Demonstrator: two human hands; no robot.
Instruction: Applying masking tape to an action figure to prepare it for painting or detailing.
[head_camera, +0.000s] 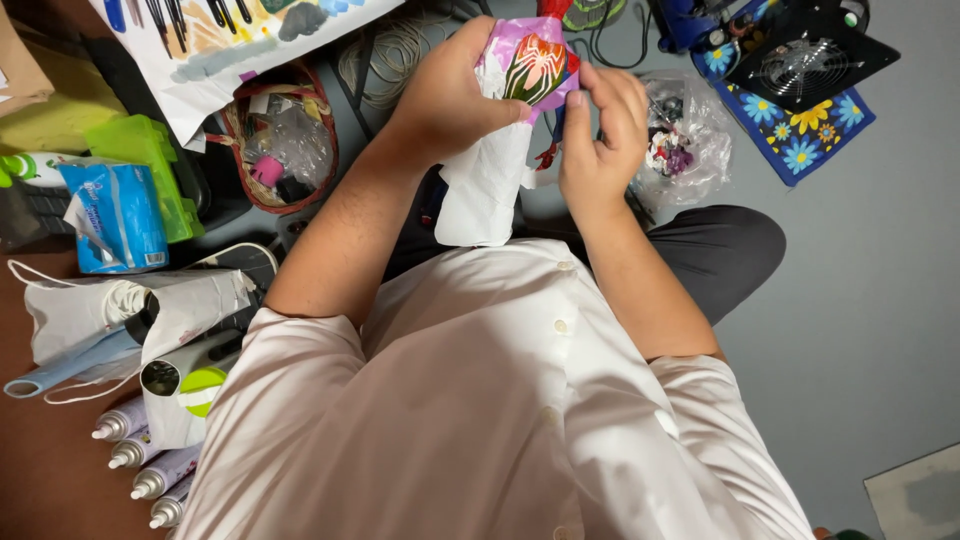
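Both hands on the wrapped packet, held up over the lap.
Left hand (445, 95) is clamped round the colourful packet (530, 65); right hand (600, 130) pinches its edge. Risk: the thin wrap tears unevenly, or the white paper (485, 195) hanging below slips into the clutter on the floor (870, 260).

A cluttered room in a home, seen from someone seated on a grey floor (880, 300). Household odds and ends lie about: a woven basket (282, 140) of small items far left, a tissue pack (118, 215), spray cans (140, 465) near left, a small black fan (805, 60) on a flowered mat (800, 140) far right.
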